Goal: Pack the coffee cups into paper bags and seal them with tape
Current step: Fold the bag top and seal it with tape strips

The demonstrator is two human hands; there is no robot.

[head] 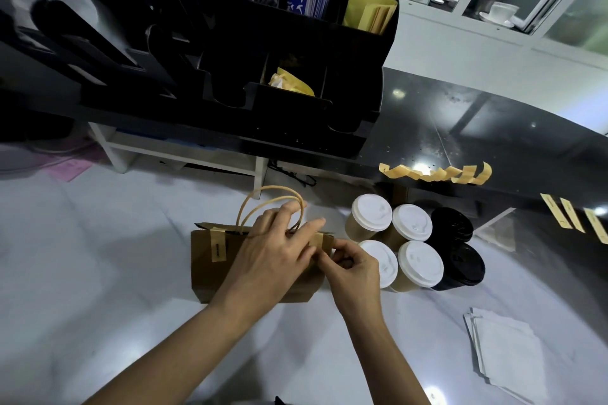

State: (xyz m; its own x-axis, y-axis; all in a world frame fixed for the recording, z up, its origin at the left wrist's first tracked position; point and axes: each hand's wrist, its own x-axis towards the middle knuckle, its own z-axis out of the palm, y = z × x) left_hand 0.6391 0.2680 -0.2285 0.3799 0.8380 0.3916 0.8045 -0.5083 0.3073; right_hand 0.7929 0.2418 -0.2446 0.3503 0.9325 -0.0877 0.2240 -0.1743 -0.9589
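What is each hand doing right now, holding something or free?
Left hand: open, fingers pressing on the top of the paper bag.
Right hand: grip closed, pinching the tape strip at the bag's top edge.

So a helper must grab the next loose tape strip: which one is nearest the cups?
On the black counter, along its front edge, a row of tan tape strips hangs above the cups. Take the leftmost strip, the short squarish tab ending the row; its neighbours are longer and curled.

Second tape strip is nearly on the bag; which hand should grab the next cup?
Right, probably. The right hand sits beside the cups, while the left hand rests on the paper bag, steadying it.
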